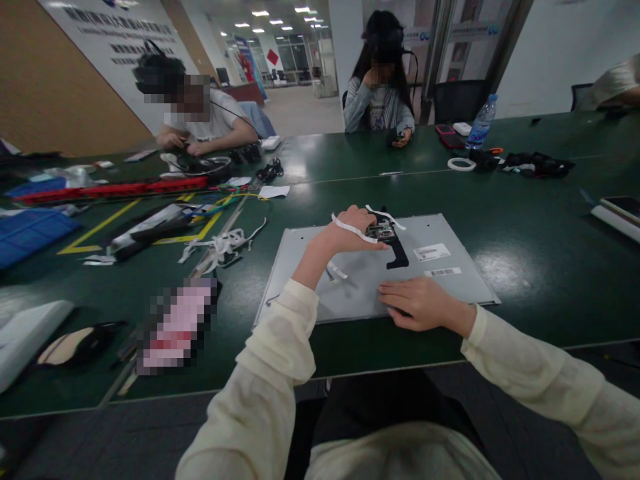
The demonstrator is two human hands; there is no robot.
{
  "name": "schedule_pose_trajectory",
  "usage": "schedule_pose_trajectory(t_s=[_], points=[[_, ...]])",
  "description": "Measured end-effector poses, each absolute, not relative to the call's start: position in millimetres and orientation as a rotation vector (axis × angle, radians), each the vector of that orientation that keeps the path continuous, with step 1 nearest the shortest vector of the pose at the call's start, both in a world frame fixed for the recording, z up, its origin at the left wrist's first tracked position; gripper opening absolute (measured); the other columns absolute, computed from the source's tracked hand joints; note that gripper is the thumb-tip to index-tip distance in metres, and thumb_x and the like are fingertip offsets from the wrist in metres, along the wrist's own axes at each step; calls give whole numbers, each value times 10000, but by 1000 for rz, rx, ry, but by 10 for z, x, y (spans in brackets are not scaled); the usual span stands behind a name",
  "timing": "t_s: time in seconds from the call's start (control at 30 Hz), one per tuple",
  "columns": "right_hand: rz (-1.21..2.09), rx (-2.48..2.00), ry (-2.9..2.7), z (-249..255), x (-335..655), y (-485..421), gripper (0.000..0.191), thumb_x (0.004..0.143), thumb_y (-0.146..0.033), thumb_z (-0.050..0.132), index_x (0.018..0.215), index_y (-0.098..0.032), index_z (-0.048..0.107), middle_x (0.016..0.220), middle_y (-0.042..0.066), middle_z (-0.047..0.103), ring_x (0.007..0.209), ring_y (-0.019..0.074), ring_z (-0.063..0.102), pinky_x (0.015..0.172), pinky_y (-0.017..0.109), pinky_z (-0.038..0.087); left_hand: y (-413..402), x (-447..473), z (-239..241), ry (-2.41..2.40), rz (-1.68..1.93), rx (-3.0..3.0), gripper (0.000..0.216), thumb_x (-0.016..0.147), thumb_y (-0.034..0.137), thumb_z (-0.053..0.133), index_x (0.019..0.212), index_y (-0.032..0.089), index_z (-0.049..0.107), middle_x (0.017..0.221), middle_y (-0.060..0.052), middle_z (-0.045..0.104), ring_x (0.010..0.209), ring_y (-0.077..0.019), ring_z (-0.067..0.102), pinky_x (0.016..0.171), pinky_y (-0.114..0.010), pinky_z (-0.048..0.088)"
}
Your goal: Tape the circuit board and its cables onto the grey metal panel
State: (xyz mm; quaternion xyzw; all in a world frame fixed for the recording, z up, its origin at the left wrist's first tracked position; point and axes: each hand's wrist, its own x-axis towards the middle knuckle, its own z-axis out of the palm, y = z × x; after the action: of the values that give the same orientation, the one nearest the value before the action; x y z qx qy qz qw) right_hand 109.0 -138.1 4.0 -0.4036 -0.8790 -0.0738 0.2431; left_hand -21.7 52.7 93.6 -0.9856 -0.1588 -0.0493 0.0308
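Observation:
A grey metal panel (450, 280) lies flat on the green table (525, 220) in front of me. Near its far edge sits a small circuit board (383, 232) on a black bracket (397, 255). My left hand (353, 230) reaches over the panel, its fingers curled beside the board, with a white ribbon strip (350, 229) draped across its back. My right hand (417, 303) lies on the panel's near edge, fingers stretched out and together, and something dark shows under the fingertips. Two white labels (433, 252) are stuck on the panel to the right of the bracket.
Loose white strips (220, 245) and cables lie left of the panel. A long red bar (115, 190) and blue trays (27, 230) are far left. Two people sit across the table. A water bottle (481, 123), a tape ring (461, 164) and black items stand far right.

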Motion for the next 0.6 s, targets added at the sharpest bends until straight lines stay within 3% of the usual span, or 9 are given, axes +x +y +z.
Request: schedule_pose_trajectory(t_s=[0.2,0.6], points=[[-340,-902,-2390,31,1069,-1391,234,840,-191,510,983,-131,685,1006,84,723,928,181,684,740,290,566,607,-138,538,-569,-82,-3027,640,731,706,552,1036,147,620,1030,-110,626,957,-254,551,848,-336,393],[-238,-956,-2410,69,1071,-1409,242,850,-185,480,962,-152,692,1045,95,710,956,177,675,798,307,561,508,-167,382,-564,-172,-3078,582,758,599,602,1129,152,556,1109,-124,602,1008,-259,533,891,-365,393]])
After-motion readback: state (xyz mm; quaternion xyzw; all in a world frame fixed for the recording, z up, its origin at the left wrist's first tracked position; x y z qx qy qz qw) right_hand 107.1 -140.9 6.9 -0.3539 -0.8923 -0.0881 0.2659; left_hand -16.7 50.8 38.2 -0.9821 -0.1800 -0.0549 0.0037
